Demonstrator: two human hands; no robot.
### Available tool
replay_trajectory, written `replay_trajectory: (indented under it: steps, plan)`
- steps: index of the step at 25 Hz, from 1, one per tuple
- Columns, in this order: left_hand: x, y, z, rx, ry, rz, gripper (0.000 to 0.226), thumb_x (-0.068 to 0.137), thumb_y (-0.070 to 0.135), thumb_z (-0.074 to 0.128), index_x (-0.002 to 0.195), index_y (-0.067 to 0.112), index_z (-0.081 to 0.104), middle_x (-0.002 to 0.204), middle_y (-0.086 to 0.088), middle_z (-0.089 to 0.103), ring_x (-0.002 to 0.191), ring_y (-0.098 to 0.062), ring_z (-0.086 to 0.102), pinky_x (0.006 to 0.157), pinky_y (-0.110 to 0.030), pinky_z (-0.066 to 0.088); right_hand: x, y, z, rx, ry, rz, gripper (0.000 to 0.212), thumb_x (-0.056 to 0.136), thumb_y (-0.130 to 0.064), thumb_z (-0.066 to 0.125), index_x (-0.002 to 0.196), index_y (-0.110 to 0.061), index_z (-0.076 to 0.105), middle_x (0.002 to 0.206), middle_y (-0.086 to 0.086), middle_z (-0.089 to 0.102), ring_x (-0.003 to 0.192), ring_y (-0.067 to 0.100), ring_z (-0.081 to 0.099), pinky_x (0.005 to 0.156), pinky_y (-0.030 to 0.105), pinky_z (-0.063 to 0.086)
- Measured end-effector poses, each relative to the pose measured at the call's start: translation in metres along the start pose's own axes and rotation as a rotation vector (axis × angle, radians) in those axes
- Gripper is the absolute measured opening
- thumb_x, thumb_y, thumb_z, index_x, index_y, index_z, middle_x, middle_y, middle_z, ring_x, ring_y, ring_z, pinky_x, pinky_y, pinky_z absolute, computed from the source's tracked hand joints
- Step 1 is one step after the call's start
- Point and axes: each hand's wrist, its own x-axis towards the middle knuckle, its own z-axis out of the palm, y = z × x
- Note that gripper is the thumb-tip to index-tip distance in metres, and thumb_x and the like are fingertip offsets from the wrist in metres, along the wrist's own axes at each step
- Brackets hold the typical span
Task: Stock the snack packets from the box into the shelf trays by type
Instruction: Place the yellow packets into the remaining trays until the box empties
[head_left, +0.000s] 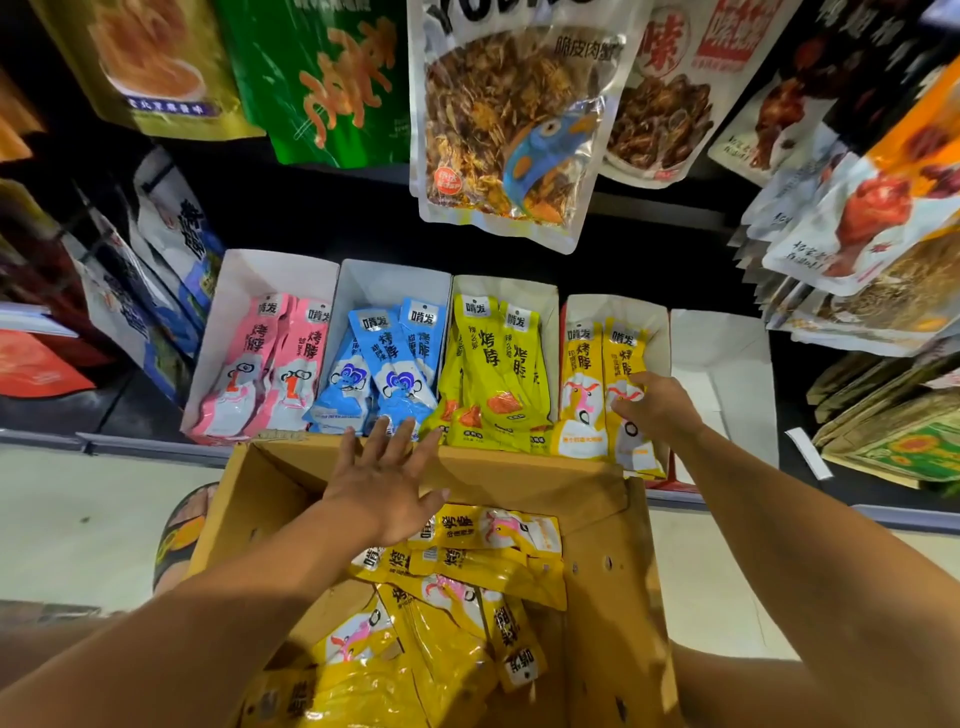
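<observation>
A cardboard box (613, 561) stands below the shelf, holding several orange-yellow snack packets (457, 577). Above it sit white shelf trays: pink packets (260, 364), blue packets (379, 358), yellow packets (493, 364) and orange-yellow packets (597, 374). Furthest right is a white tray (722, 364) showing no packets. My left hand (389, 478) hovers over the box's far edge, fingers spread and straight, holding nothing. My right hand (657, 405) rests on the orange-yellow packets in their tray, fingers pressing the front packet; a grip cannot be made out.
Large snack bags (509, 119) hang from pegs above the trays. More bags crowd the left (156, 270) and right (857, 249) of the shelf. A pale floor (78, 509) shows beside the box, with a sandalled foot (182, 535) at its left.
</observation>
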Motion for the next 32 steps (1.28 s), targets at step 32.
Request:
replay_trajectory:
  steps: [32]
  plan:
    - [-0.128, -0.109, 0.127, 0.088, 0.415, 0.023, 0.072, 0.089, 0.063, 0.035, 0.156, 0.037, 0.035, 0.169, 0.002, 0.023, 0.158, -0.024, 0.011, 0.122, -0.065, 0.006, -0.244, -0.092, 0.19, -0.197, -0.467, -0.419, 0.042, 0.089, -0.03, 0.064, 0.13, -0.031, 0.057, 0.133, 0.0, 0.052, 0.122, 0.024, 0.056, 0.09, 0.033, 0.049]
